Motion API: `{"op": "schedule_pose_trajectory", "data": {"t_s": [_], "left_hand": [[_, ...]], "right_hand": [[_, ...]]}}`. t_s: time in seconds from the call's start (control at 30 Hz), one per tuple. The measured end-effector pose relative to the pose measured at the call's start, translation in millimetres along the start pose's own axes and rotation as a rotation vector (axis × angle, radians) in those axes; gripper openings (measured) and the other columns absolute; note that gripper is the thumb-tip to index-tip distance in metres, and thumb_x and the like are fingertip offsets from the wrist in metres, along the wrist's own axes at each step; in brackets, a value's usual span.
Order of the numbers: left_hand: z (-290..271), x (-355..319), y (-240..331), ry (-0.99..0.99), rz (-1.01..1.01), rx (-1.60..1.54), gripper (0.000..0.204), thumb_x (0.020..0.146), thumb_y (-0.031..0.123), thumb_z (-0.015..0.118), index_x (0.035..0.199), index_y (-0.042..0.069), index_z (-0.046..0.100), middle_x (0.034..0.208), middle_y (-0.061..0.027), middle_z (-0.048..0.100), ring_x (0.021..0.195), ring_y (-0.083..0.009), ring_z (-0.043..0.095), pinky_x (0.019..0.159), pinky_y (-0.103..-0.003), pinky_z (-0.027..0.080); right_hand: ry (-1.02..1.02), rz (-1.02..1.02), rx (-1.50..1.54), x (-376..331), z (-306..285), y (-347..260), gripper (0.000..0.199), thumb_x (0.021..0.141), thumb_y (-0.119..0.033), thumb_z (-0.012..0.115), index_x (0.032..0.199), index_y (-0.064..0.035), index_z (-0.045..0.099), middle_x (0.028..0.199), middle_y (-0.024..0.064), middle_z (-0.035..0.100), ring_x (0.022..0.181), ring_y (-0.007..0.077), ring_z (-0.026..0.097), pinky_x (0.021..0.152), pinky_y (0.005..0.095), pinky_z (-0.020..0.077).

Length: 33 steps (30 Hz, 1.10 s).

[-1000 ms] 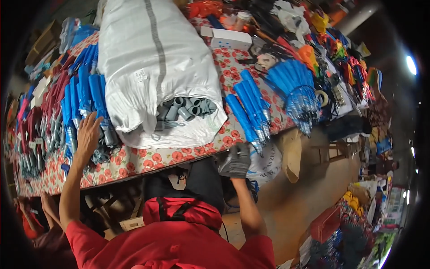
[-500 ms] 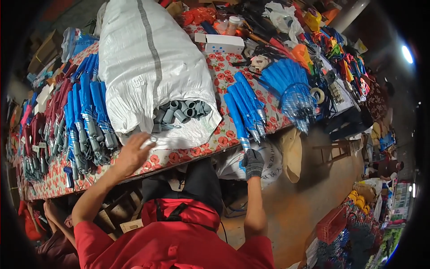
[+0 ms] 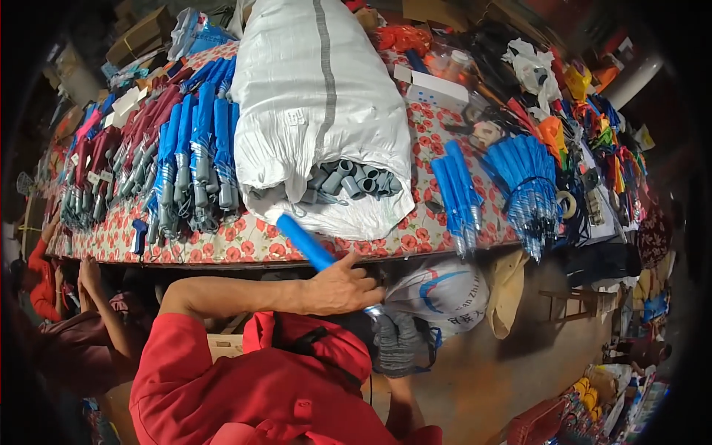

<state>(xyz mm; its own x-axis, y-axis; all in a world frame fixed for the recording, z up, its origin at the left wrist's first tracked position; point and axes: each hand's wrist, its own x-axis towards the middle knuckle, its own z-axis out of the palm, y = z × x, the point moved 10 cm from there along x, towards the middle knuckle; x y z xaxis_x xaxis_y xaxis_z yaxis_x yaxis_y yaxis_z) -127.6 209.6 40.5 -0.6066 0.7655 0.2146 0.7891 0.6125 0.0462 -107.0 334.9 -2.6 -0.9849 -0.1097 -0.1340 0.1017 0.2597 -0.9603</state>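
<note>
One blue folded umbrella (image 3: 308, 244) slants on the near side of the white sack (image 3: 285, 81); the left hand (image 3: 341, 287) (bare) has its fingers wrapped round the umbrella; the gloved right hand (image 3: 397, 344) is closed on the umbrella's silvery lower end; grey tubes (image 3: 333, 181) lie in the sack's mouth; more blue umbrellas (image 3: 449, 185) lie right of the sack.

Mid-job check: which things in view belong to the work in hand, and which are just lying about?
In the work: blue umbrella, held by left hand and gloved right hand; probably grey tubes, white sack.
Lying about, apparently: white box; red crate; cardboard box.
</note>
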Motion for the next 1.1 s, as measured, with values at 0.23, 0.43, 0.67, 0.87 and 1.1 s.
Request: {"op": "schedule_pose_trajectory", "data": {"t_s": [0.23, 0.43, 0.67, 0.87, 1.1], "left_hand": [[0.4, -89.3, -52.7, -0.052, -0.257, -0.094, 0.035, 0.086, 0.019, 0.060, 0.120, 0.015, 0.054, 0.083, -0.0027, 0.057, 0.081, -0.0224, 0.064, 0.074, -0.035, 0.046], [8.5, -126.1, -57.2, -0.087, -0.605, -0.648, 0.040, 0.089, 0.019, 0.067, 0.127, 0.011, 0.056, 0.093, -0.0088, 0.065, 0.091, -0.0305, 0.066, 0.081, -0.043, 0.051], [58.4, -161.8, -17.6, -0.053, -0.828, -1.211, 0.053, 0.094, 0.027, 0.071, 0.139, 0.009, 0.052, 0.099, -0.0089, 0.066, 0.093, -0.0164, 0.062, 0.083, -0.035, 0.050], [42.1, -157.3, -27.2, 0.161, -0.908, -1.346, 0.046, 0.095, 0.021, 0.069, 0.136, 0.006, 0.054, 0.100, -0.0063, 0.065, 0.088, -0.0114, 0.059, 0.078, -0.029, 0.050], [71.9, -150.6, -26.4, 0.087, -0.883, -1.245, 0.036, 0.099, 0.024, 0.061, 0.128, 0.003, 0.060, 0.109, -0.0103, 0.068, 0.092, -0.0183, 0.064, 0.080, -0.031, 0.051]], "right_hand": [[-0.179, -0.182, -0.066, 4.5, 4.4, -10.3, 0.025, 0.095, -0.027, 0.068, 0.105, -0.0039, 0.070, 0.080, 0.0081, 0.070, 0.071, 0.0174, 0.068, 0.070, 0.0310, 0.0554], [-0.150, 0.260, 0.716, 137.0, 45.9, 79.1, 0.031, 0.095, -0.019, 0.066, 0.120, -0.0019, 0.060, 0.088, 0.0086, 0.068, 0.068, 0.0200, 0.065, 0.065, 0.0309, 0.0525], [0.017, -0.323, -0.299, 286.7, 115.2, 67.3, 0.039, 0.091, -0.017, 0.066, 0.126, -0.0022, 0.058, 0.097, 0.0187, 0.070, 0.083, 0.0343, 0.068, 0.077, 0.0415, 0.0539], [-0.058, -0.356, -0.816, 320.9, 150.8, 73.1, 0.035, 0.089, -0.023, 0.069, 0.117, -0.0020, 0.064, 0.107, 0.0224, 0.067, 0.094, 0.0406, 0.064, 0.088, 0.0495, 0.0506], [0.262, -0.467, -0.280, 241.1, 68.4, 48.4, 0.039, 0.089, -0.030, 0.072, 0.115, -0.0032, 0.062, 0.103, 0.0219, 0.068, 0.097, 0.0384, 0.066, 0.087, 0.0461, 0.0533]]}}
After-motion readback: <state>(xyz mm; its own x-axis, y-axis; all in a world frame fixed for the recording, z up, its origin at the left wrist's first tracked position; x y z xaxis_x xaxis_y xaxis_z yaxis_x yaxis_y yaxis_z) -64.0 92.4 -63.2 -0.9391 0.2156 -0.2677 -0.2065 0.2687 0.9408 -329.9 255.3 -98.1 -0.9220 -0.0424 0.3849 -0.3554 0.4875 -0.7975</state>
